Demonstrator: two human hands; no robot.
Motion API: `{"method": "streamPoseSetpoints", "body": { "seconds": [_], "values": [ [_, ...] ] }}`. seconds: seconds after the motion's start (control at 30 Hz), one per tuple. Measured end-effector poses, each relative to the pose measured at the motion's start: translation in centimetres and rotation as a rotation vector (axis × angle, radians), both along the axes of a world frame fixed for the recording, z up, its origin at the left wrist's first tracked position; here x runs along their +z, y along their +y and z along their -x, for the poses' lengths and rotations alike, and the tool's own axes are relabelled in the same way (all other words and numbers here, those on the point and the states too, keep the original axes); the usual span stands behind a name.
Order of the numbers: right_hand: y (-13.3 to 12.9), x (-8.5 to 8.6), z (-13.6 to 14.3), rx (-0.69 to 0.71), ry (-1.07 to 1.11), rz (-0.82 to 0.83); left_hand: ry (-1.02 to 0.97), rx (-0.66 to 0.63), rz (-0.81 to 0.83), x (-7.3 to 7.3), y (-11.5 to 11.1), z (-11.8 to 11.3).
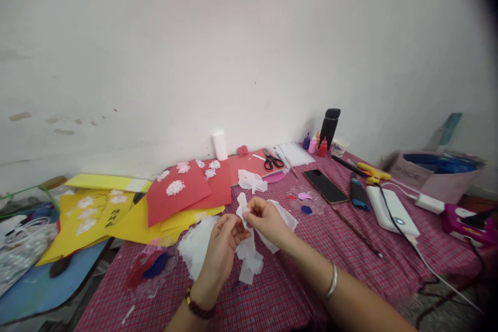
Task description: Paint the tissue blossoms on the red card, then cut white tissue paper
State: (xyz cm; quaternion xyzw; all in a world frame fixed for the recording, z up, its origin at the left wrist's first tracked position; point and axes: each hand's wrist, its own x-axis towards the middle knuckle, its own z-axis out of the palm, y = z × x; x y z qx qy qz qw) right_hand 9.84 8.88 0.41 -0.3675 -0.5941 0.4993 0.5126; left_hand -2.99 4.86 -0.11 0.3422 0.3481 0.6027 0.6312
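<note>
My left hand (223, 244) and my right hand (268, 220) meet over the checked tablecloth, fingers pinched on a thin white tissue piece (241, 203) between them. Below them lies another tissue piece (249, 264). A pile of white tissue (194, 246) is just left of my left hand, partly covered by it. More tissue (286, 216) lies beyond my right wrist, and a crumpled piece (252, 180) sits farther back.
Red sheets with dabbed flowers (175, 194) and yellow sheets (134, 220) lie left. Paint palettes (307, 199) (151, 270) flank the hands. Scissors (273, 161), a phone (326, 185), a power bank (392, 211), a glue gun (373, 173) and a black bottle (329, 128) stand or lie right and back.
</note>
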Motion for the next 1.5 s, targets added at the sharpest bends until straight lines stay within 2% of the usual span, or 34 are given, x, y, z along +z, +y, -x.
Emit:
{"method": "streamPoseSetpoints", "body": {
  "seconds": [0.17,0.3,0.4,0.6,0.73,0.8,0.9,1.0,1.13,1.33,1.5],
  "values": [
    [-0.2,-0.2,0.2,-0.040,-0.041,-0.034,0.234,0.067,-0.105,-0.5,0.1,-0.6],
    [-0.4,-0.4,0.3,-0.050,-0.077,-0.058,0.439,0.193,-0.149,-0.9,0.2,-0.4],
    [-0.4,-0.2,0.4,-0.034,-0.042,-0.032,0.499,0.281,-0.172,-0.9,0.2,0.0],
    [0.0,0.0,0.2,-0.002,0.066,0.075,0.416,0.301,-0.166,-1.2,0.5,0.4],
    [0.0,-0.3,0.3,-0.014,0.064,0.063,0.313,0.290,-0.145,-1.3,0.6,0.1],
    [-0.1,-0.4,0.4,-0.045,0.034,0.024,0.255,0.275,-0.145,-1.1,0.5,-0.1],
    [-0.4,-0.3,0.4,-0.071,-0.047,-0.038,0.190,0.185,-0.125,-0.8,0.3,-0.5],
    [-0.8,-0.1,0.4,-0.066,-0.163,-0.065,0.226,0.118,-0.093,-0.8,0.3,-0.8],
    [-0.9,-0.1,0.4,-0.083,-0.265,-0.111,0.289,0.101,-0.087,-0.9,0.5,-0.8],
    [-0.1,-0.3,0.0,-0.076,-0.088,-0.038,0.260,0.188,-0.075,-0.9,0.5,0.0],
    [0.1,-0.2,0.0,-0.018,-0.066,-0.001,0.285,0.271,-0.117,-0.7,0.6,0.2]
  ]
}}
